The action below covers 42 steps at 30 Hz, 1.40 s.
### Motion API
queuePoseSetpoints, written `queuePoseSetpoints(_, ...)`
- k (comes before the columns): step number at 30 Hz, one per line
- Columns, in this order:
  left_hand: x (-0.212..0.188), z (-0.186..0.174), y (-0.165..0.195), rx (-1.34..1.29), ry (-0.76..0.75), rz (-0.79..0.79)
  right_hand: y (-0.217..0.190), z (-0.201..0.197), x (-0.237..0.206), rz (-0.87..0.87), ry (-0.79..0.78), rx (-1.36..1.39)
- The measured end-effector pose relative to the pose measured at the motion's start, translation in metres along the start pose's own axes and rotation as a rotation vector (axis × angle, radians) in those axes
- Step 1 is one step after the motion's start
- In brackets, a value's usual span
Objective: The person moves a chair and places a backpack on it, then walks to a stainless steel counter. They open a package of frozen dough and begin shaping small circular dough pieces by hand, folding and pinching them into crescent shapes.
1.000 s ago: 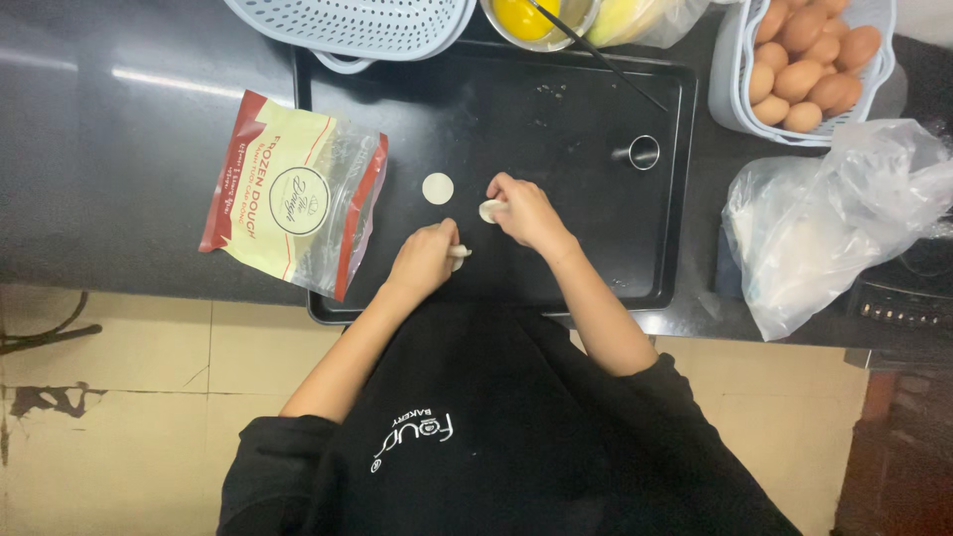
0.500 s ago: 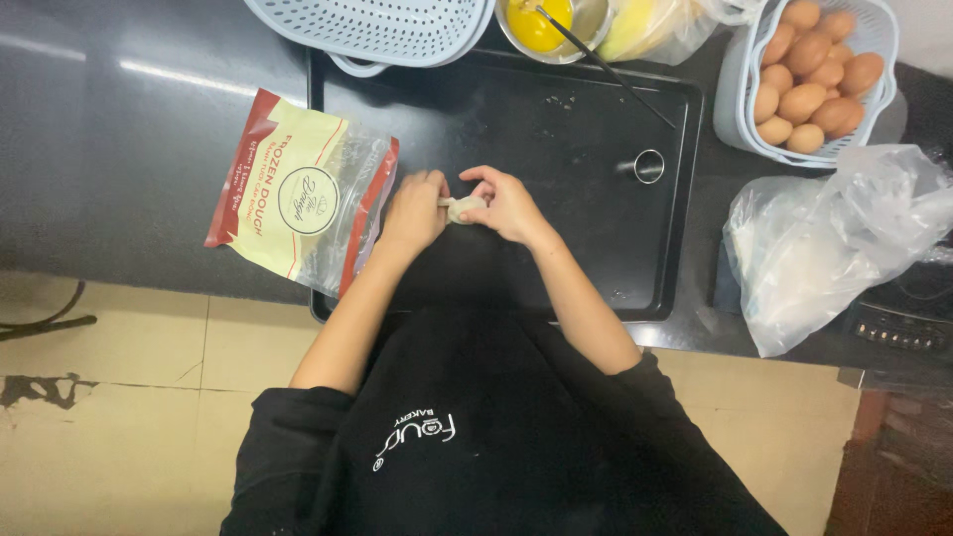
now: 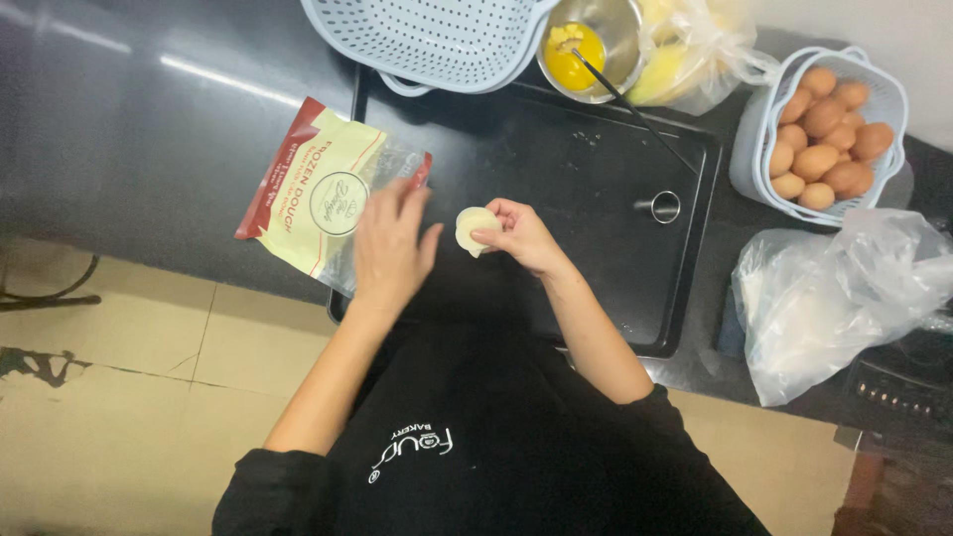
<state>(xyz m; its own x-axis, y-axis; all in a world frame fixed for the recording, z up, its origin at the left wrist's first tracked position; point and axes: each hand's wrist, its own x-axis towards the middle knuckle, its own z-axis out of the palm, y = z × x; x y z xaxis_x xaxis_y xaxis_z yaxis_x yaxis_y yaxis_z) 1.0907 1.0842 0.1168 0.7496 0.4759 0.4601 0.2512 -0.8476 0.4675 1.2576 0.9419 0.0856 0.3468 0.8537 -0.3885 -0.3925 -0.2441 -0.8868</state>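
Small pale round dough disc (image 3: 475, 229), pinched in right hand (image 3: 523, 236) grip above black rectangular baking tray (image 3: 596, 179); left hand (image 3: 389, 248), fingers spread and holding nothing, on red-and-cream plastic dough packet (image 3: 323, 194) on dark surface (image 3: 129, 149).

On the counter (image 3: 119, 129) a tray (image 3: 556, 149) sits centrally, a dough packet (image 3: 318, 199) overlapping its left edge, a colander (image 3: 437, 40) and bowl (image 3: 586, 45) behind, an egg basket (image 3: 824, 129) to its right.

Glossy plastic dough bag (image 3: 323, 194), matt black metal tray (image 3: 596, 199), smooth pale dough disc (image 3: 473, 228).
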Motion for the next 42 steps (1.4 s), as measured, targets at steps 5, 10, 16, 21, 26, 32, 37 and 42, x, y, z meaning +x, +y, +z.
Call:
queuePoseSetpoints(5,0.005,-0.038,-0.039,-0.072,-0.100,-0.297,-0.019,0.050,0.015,-0.363,-0.110,-0.582)
queuePoseSetpoints(10,0.012,-0.072,-0.075,-0.249,-0.051,-0.334,-0.038,0.116,0.041,-0.898,-0.159,-1.094)
queuePoseSetpoints(16,0.027,-0.114,-0.095,-0.137,-0.046,-0.344,-0.044,0.142,0.058,-0.541,-0.072,-1.353)
queuePoseSetpoints(21,0.030,-0.115,-0.091,-0.190,-0.103,-0.315,-0.049,0.156,0.077,-0.413,-0.088,-1.360)
queuePoseSetpoints(26,0.029,-0.108,-0.085,-0.209,-0.157,-0.283,-0.064,0.192,0.117,-0.343,-0.252,-1.240)
queuePoseSetpoints(32,0.027,-0.101,-0.083,-0.211,-0.174,-0.209,-0.067,0.211,0.128,-0.539,-0.112,-1.161)
queuePoseSetpoints(37,0.024,-0.108,-0.087,-0.179,-0.141,-0.266,-0.065,0.221,0.134,-0.688,0.015,-1.211)
queuePoseSetpoints(42,0.022,-0.117,-0.090,-0.174,-0.042,-0.366,-0.073,0.222,0.129,-0.468,-0.039,-1.124)
